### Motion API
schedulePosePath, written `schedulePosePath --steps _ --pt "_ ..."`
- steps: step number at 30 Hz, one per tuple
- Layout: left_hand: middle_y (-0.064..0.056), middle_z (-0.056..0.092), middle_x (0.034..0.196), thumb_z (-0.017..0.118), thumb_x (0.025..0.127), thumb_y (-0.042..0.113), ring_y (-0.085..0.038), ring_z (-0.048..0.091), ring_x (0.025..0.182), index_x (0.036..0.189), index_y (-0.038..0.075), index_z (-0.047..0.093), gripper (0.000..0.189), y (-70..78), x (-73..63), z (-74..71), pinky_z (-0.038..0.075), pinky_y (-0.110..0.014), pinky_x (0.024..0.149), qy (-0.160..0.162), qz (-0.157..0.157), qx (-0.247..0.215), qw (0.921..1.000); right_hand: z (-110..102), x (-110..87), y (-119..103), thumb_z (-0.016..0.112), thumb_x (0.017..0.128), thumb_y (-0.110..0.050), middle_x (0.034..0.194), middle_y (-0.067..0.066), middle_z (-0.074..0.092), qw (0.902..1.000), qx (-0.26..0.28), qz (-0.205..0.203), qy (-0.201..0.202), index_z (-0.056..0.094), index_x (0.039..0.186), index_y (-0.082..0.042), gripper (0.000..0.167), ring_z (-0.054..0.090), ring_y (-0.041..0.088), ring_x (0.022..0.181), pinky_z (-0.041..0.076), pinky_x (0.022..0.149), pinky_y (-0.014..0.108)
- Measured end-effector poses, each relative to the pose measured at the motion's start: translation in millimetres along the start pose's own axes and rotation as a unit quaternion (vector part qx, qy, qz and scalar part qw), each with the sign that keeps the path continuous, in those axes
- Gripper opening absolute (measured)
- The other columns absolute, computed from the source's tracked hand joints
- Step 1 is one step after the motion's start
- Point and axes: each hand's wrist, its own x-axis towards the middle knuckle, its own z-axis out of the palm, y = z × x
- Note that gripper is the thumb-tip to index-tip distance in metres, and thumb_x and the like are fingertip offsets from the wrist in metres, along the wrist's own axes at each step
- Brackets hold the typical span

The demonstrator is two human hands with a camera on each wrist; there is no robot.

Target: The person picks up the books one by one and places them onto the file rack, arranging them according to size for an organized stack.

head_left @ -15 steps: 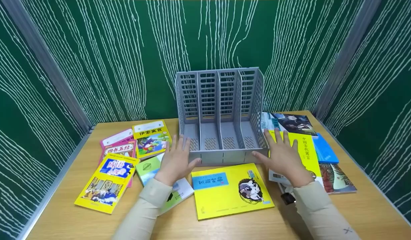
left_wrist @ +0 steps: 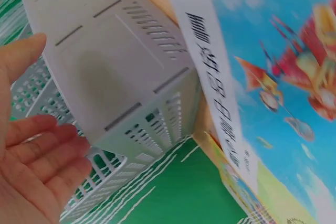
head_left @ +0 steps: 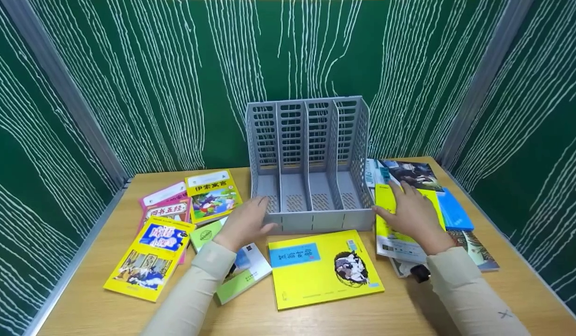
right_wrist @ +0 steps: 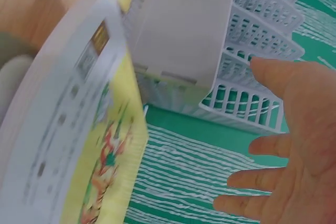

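A grey file rack (head_left: 311, 219) with several upright dividers stands at the back middle of the table. At its front left corner is my left hand (head_left: 243, 223), fingers extended, above a green and white book (head_left: 241, 284). My right hand (head_left: 416, 218) hovers with spread fingers over a yellow-covered book (head_left: 386, 200), just right of the rack. Both wrist views show bare palms and no held item beside the rack's front (left_wrist: 100, 72). Flat in front of the rack lies a yellow book (head_left: 316, 284) with a blue title patch.
On the left lie a yellow book (head_left: 148, 261), pinkish books (head_left: 169, 207) and another yellow book (head_left: 213, 196). Blue (head_left: 457, 212) and dark-covered (head_left: 414, 175) books are piled at the right. A green wall (head_left: 222, 70) with white lines rises behind the table.
My right hand has moved rightward, away from the rack's front corner. My left hand has turned and its wrist shifted slightly left. The books remain where they lay.
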Motion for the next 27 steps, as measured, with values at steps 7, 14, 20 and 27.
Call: schedulePosePath --steps 7,14,20,27 --pt "-0.02 0.066 0.149 0.074 0.105 0.038 -0.036 0.065 0.137 0.149 0.0 0.06 0.06 -2.6 6.9 4.7 0.055 -0.051 0.117 -0.019 0.017 0.009 0.9996 -2.2 4.9 22.1 0.071 0.101 -0.051 0.168 0.043 0.025 0.9984 0.033 0.042 -0.019 0.022 0.169 0.006 0.101 0.034 0.066 0.149 0.035 0.116 0.083" --pt "-0.014 0.074 0.133 0.065 0.11 0.033 -0.031 0.073 0.121 0.141 0.003 0.065 0.043 -1.1 9.0 21.0 0.061 -0.047 0.108 -0.042 0.029 0.009 0.9986 3.0 4.7 46.6 0.072 0.102 -0.043 0.163 0.046 0.031 0.9936 0.043 0.096 -0.042 0.021 0.166 0.012 0.099 0.044 0.061 0.135 0.036 0.118 0.081" --pt "-0.01 0.076 0.127 0.077 0.103 0.017 -0.027 0.074 0.116 0.136 0.008 0.065 0.036 0.4 10.3 26.6 0.061 -0.044 0.108 -0.047 0.027 0.026 0.9982 5.0 2.5 64.5 0.076 0.099 -0.044 0.153 0.045 0.043 0.9894 0.045 0.127 -0.053 0.025 0.162 0.017 0.101 0.054 0.053 0.115 0.054 0.103 0.065" --pt "-0.01 0.075 0.132 0.074 0.105 0.013 -0.027 0.073 0.121 0.14 0.012 0.064 0.037 2.0 12.4 25.7 0.06 -0.045 0.11 -0.064 0.001 0.006 0.9979 3.3 -1.1 79.2 0.081 0.094 -0.048 0.117 0.033 0.06 0.9814 0.053 0.168 -0.077 0.034 0.154 0.022 0.103 0.062 0.044 0.095 0.053 0.073 0.043"
